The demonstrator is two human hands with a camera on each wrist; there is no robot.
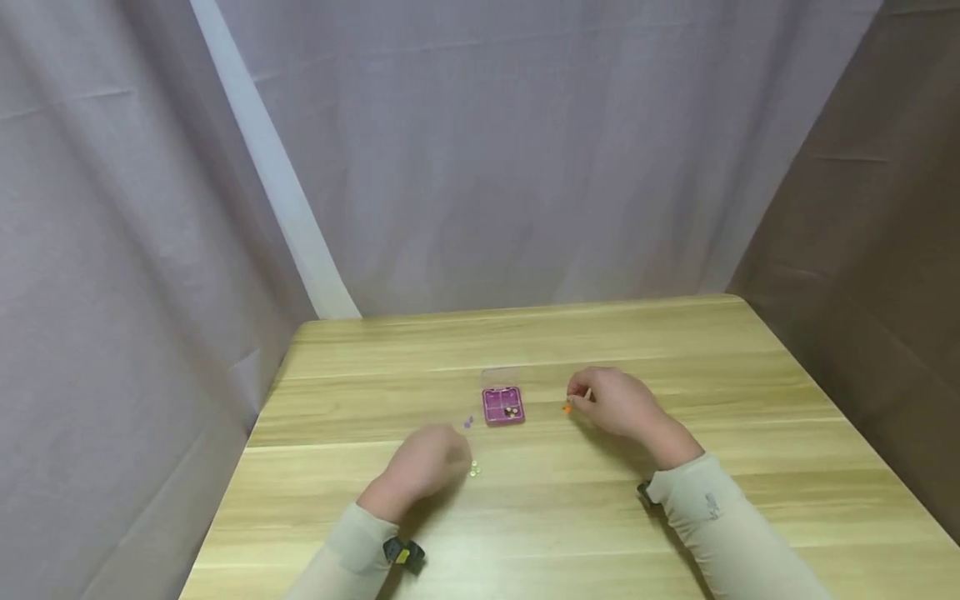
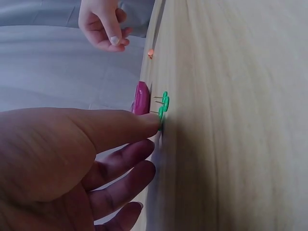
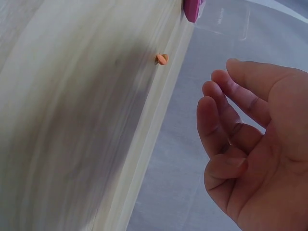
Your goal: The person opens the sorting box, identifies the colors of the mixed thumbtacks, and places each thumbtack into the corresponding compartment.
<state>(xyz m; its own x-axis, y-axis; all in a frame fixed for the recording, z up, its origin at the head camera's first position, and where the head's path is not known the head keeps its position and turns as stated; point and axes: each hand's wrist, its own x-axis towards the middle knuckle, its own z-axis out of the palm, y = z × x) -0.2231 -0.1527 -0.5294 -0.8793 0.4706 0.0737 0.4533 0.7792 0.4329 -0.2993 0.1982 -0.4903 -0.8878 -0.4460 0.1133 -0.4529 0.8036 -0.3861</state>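
Several green thumbtacks (image 2: pixel 165 103) stand point-up on the wooden table, and my left hand (image 1: pixel 426 462) is beside them, blurred in the head view. In the left wrist view its thumb (image 2: pixel 130 122) overlaps the nearest tack, with the other fingers loosely bent below. My right hand (image 1: pixel 615 402) hovers over the table with relaxed fingers, thumb and index apart and nothing between them. Close to its fingertips lie orange thumbtacks (image 3: pixel 162 58). Between the hands sits a small magenta box (image 1: pixel 504 421) with compartments; its clear lid (image 1: pixel 500 377) is raised, and a few tacks lie in the front right compartment.
Two small purple tacks (image 1: pixel 468 422) lie just left of the box. The wooden table (image 1: pixel 600 533) reaches back to a grey curtain (image 1: pixel 480 167), with more curtain along both sides. Each wrist wears a dark strap (image 1: pixel 403 553).
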